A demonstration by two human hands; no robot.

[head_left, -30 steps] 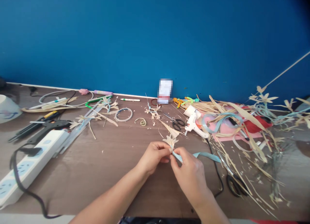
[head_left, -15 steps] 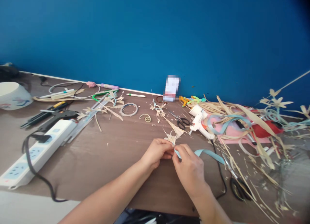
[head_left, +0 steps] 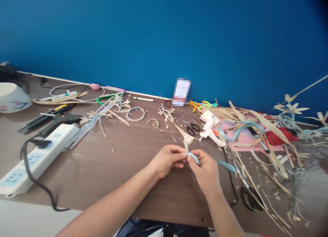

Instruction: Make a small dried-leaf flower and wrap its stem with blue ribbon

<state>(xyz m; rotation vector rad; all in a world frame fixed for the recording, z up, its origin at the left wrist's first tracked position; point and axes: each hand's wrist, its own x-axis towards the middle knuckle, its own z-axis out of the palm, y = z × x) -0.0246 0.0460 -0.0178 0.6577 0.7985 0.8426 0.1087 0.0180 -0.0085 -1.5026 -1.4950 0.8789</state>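
Observation:
My left hand [head_left: 166, 160] and my right hand [head_left: 206, 170] meet over the middle of the brown table [head_left: 107, 165]. The left hand's fingertips pinch the base of a small pale straw flower [head_left: 187, 140] that points upward. My right hand pinches a light blue ribbon [head_left: 222, 163] right at the flower's stem; the ribbon's free end trails off to the right along the table. Both hands are closed in a pinch.
A white glue gun [head_left: 210, 131] and small black scissors [head_left: 190, 127] lie just behind the hands. Larger black scissors [head_left: 248, 195] sit at the right among a heap of straw strips [head_left: 258, 127]. A white power strip [head_left: 36, 158], black tools [head_left: 51, 117] and a bowl [head_left: 11, 96] occupy the left.
The hands shifted slightly right and up, the flower now stands higher above the fingers, and the ribbon is drawn closer round its stem. The camera view drifted a little.

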